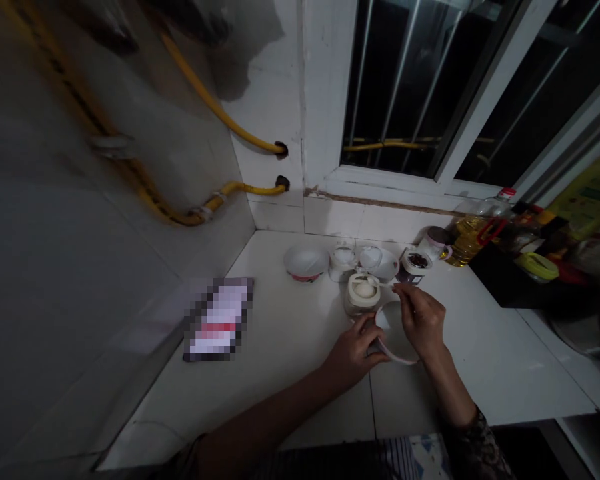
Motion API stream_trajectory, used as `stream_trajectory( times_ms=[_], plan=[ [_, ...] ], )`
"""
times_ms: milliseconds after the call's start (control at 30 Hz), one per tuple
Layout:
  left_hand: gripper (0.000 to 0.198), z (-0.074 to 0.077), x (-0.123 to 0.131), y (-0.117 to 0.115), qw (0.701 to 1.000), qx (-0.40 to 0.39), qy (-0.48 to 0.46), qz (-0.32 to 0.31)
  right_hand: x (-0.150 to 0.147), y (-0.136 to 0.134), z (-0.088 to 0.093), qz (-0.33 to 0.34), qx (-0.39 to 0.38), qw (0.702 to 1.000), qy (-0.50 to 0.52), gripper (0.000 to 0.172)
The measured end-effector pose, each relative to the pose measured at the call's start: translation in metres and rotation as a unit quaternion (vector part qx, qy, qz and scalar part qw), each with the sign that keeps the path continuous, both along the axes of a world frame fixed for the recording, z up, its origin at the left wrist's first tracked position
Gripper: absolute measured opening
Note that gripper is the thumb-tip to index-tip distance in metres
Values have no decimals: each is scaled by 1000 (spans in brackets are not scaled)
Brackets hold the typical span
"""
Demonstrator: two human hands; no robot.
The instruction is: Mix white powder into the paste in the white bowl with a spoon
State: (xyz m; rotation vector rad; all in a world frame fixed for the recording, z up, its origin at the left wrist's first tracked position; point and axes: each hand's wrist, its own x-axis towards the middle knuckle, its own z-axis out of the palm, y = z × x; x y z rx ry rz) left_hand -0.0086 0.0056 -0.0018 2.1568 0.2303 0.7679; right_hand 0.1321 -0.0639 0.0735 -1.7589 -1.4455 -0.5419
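My left hand grips the rim of a white bowl on its left side. Over that bowl, my right hand pinches the handle of a small white spoon. The spoon's head is at the mouth of an open square jar holding something white. Behind the jar stand a white bowl with a red mark, another small jar with its lid raised, a second white bowl and a jar of dark red contents.
A pixelated phone-like object lies at the left of the white counter. Further right are a mug, an oil bottle and a black box with a yellow-green lid. Yellow pipes run along the wall.
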Motion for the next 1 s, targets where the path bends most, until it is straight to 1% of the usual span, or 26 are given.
stream_trajectory(
  times_ms=[100, 200, 267, 333, 400, 500, 567, 667, 767, 833, 900, 1000],
  plan=[
    [26, 0, 0, 0, 1000, 6, 0, 0, -2, 0, 3, -18, 27, 990, 134, 18],
    [25, 0, -1, 1, 1000, 12, 5, 4, 3, -10, 7, -46, 64, 958, 276, 21],
    [25, 0, -1, 1, 1000, 20, 4, 6, 7, -24, 8, -55, 63, 941, 327, 24],
    [25, -1, -2, 0, 999, 41, -8, 5, 12, -40, 6, -66, 27, 944, 322, 25],
    [25, -3, -2, 0, 997, 73, -28, 2, 14, -55, 1, -97, 1, 955, 282, 25],
    [22, -6, -3, -1, 992, 119, -48, -5, 13, -70, -9, -113, -51, 972, 199, 25],
    [22, -7, -3, -1, 988, 146, -57, -8, 11, -72, -16, -96, -73, 982, 144, 24],
    [22, -8, -2, -1, 983, 177, -55, -14, 5, -72, -21, -45, -94, 990, 92, 24],
    [23, -8, -2, -1, 983, 177, -52, -11, 1, -76, -21, 9, -141, 986, 92, 22],
    [24, -6, -2, -1, 983, 174, -60, -11, 1, -83, -18, 27, -168, 979, 109, 21],
    [23, -4, -3, -1, 982, 178, -64, -16, 4, -92, -16, 9, -170, 977, 125, 21],
    [23, -2, -3, -2, 980, 188, -63, -20, 11, -100, -14, -63, -153, 976, 142, 22]
  ],
)
